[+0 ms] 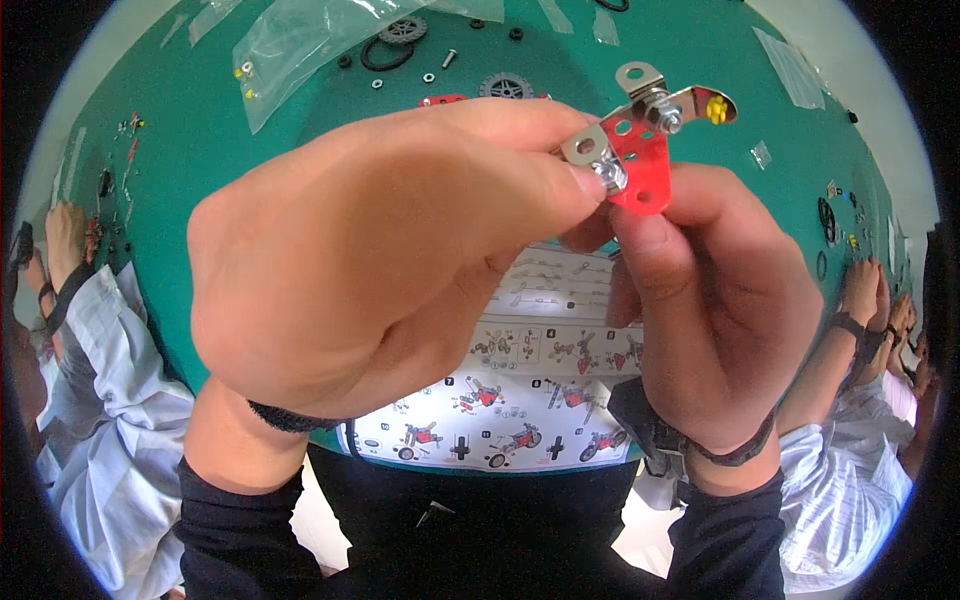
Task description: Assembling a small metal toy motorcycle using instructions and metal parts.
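Held up over the table is a small toy assembly: a red perforated plate with bent silver metal brackets bolted to it. My left hand pinches it from the left, thumb tip against a shiny nut at the lower bracket. My right hand grips the red plate's lower end between thumb and forefinger. A second nut and bolt sits at the upper bracket. On the right bracket arm is a yellow piece. My left fingertips are partly hidden behind the assembly.
A printed instruction sheet lies below my hands on the green table. Beyond are grey wheels, a black ring, a screw and a plastic bag. Other people's hands work at both sides.
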Tool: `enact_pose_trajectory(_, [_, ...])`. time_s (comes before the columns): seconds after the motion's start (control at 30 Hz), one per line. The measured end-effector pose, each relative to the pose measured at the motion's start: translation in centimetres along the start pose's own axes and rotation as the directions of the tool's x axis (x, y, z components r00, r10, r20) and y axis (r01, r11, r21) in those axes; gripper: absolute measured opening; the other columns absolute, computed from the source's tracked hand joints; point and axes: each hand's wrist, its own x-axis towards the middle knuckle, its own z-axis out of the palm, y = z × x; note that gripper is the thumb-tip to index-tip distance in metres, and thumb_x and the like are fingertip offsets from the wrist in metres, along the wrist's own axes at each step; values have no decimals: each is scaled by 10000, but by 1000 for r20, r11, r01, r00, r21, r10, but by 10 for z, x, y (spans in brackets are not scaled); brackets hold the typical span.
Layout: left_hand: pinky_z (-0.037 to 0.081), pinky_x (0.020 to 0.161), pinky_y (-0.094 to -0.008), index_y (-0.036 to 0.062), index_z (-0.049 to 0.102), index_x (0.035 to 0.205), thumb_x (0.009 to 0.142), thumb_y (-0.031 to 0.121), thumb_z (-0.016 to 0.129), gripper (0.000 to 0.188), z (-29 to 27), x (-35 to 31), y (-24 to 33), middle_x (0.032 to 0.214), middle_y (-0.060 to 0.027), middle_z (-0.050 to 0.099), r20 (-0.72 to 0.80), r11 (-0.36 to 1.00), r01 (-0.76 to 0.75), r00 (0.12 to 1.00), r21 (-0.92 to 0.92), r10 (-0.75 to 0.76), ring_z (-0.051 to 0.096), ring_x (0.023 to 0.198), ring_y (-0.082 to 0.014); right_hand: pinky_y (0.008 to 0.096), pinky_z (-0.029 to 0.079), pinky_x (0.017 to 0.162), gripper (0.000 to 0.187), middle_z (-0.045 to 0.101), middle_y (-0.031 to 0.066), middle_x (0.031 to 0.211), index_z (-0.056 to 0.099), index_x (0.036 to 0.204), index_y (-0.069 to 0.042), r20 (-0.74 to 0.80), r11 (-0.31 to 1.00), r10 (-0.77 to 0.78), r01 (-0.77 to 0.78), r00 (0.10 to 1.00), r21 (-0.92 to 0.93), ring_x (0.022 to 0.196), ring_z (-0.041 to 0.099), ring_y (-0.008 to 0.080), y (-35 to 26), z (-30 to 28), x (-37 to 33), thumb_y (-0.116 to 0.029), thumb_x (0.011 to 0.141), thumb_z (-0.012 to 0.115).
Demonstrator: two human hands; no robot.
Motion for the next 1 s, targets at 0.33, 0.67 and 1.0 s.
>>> enact_pose_trajectory(0.33, [574,796,-398,-27,603,1013,846,-112,685,205,3,1,2,1011,-296,694,-23,1000,11,1000,17,-10,717,922,-337,194,469,582,116,691,114,881,603,1045,46,-16,998,69,-69,997,5,739,639,110,-2,-8,1,16,933,597])
enact_pose_trajectory(0.67, [571,800,-375,-16,621,1006,839,-117,683,205,3,3,11,1023,-283,698,22,993,92,995,69,-94,720,914,-310,235,495,663,112,695,106,831,651,1001,31,18,995,-78,79,997,-61,749,650,126,4,-6,1,11,949,554])
enact_pose_trajectory(1.0, [572,799,-368,-10,634,990,852,-91,682,167,1,4,8,1040,-281,697,-6,996,89,996,23,-89,722,908,-310,183,441,556,95,694,91,832,625,1005,41,26,996,71,-72,997,54,633,579,60,0,-6,4,-29,960,581])
